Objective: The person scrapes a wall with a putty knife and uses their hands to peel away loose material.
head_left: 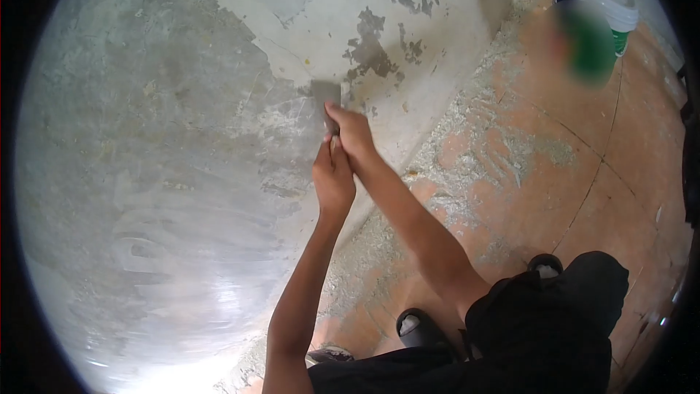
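Note:
A flat grey scraper (326, 93) lies with its blade against the wall (182, 138), near the edge between bare grey plaster and a paler coat. Wrapped round its handle is my right hand (351, 131), its thumb along the tool. Just below, my left hand (335, 179) closes on the lower end of the same handle, touching the right. Dark patches (370, 44) show in the pale coat above and right of the blade. Part of the handle is hidden by my fingers.
Scraped flakes (467, 153) lie along the foot of the wall on the orange tiled floor (569, 190). At the upper right stands a white and green bucket (623, 7), partly blurred. My feet in black sandals (423, 332) are on the floor below.

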The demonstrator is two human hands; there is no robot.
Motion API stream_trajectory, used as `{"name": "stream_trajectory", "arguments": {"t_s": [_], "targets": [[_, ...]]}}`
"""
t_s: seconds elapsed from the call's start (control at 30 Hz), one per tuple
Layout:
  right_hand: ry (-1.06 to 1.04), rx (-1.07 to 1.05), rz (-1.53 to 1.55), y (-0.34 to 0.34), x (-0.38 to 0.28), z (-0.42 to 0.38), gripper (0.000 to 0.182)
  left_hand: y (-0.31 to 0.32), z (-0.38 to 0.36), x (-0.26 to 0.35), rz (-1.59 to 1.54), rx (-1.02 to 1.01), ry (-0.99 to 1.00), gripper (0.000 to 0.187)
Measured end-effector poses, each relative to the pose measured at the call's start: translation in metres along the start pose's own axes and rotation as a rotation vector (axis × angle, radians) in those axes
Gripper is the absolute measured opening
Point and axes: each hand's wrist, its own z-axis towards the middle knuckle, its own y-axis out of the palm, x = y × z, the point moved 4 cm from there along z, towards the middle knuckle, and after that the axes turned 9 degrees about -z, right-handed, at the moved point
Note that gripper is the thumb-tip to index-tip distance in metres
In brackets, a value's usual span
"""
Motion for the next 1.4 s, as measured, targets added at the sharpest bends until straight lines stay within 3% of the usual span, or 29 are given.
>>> {"name": "stream_trajectory", "arguments": {"t_s": [0.13, 0.2, 0.3, 0.47, 0.6, 0.63, 0.73, 0.93, 1.0, 1.07, 1.1, 1.13, 1.17, 1.2, 1.23, 1.27, 1.4], "targets": [[0.047, -0.040, 0.100, 0.003, -0.005, -0.007, 0.030, -0.002, 0.000, -0.001, -0.014, -0.005, 0.070, 0.030], [0.035, 0.003, -0.031, 0.005, -0.006, -0.010, 0.035, 0.002, 0.001, 0.004, -0.007, 0.008, 0.106, 0.030], [0.018, -0.022, -0.013, 0.000, -0.013, -0.001, 0.034, 0.003, -0.001, -0.007, -0.080, -0.009, 0.017, 0.031], [0.005, -0.007, -0.044, 0.001, 0.006, 0.001, 0.032, 0.001, -0.002, -0.001, -0.060, 0.043, 0.096, 0.030], [0.025, -0.020, 0.040, 0.001, -0.013, -0.002, 0.036, 0.000, -0.003, -0.006, -0.043, 0.003, -0.008, 0.030], [-0.007, -0.010, 0.044, 0.003, -0.006, -0.003, 0.029, -0.001, -0.005, -0.005, -0.065, 0.004, 0.011, 0.030], [-0.010, -0.041, -0.083, 0.000, -0.018, -0.004, 0.030, 0.009, 0.004, -0.008, -0.141, -0.017, -0.016, 0.031], [0.010, -0.039, -0.024, 0.001, -0.016, 0.003, 0.032, 0.010, 0.002, 0.006, -0.150, 0.004, 0.001, 0.029], [0.025, -0.022, -0.078, -0.002, -0.008, 0.003, 0.032, 0.011, 0.006, -0.003, -0.206, -0.015, -0.101, 0.027], [0.091, -0.104, 0.010, -0.001, -0.003, 0.011, 0.029, 0.006, 0.004, -0.031, -0.231, -0.055, 0.003, 0.026], [-0.484, 0.016, -0.775, -0.002, 0.005, 0.017, 0.027, 0.002, -0.002, -0.034, -0.352, -0.087, 0.078, 0.034], [-0.962, 0.238, -0.958, -0.006, 0.038, 0.032, 0.028, 0.001, -0.007, -0.039, -0.462, -0.078, -0.061, 0.044], [-0.458, 0.038, -0.981, -0.005, 0.029, 0.023, 0.031, 0.001, -0.013, -0.038, -0.811, -0.055, -0.228, 0.043], [-0.339, 0.076, -0.688, -0.007, 0.032, 0.027, 0.037, 0.008, -0.009, -0.018, -1.046, -0.067, -0.258, 0.038], [-0.094, -0.030, -0.380, 0.002, -0.001, 0.000, 0.044, 0.001, -0.005, -0.009, -0.419, -0.098, -0.111, 0.029], [-0.028, -0.086, -0.185, -0.001, 0.005, 0.012, 0.042, 0.001, 0.001, -0.012, -0.199, -0.043, -0.061, 0.027], [0.001, -0.134, -0.115, -0.001, -0.018, -0.006, 0.038, 0.012, 0.003, -0.024, -0.141, 0.074, 0.063, 0.029]]}}
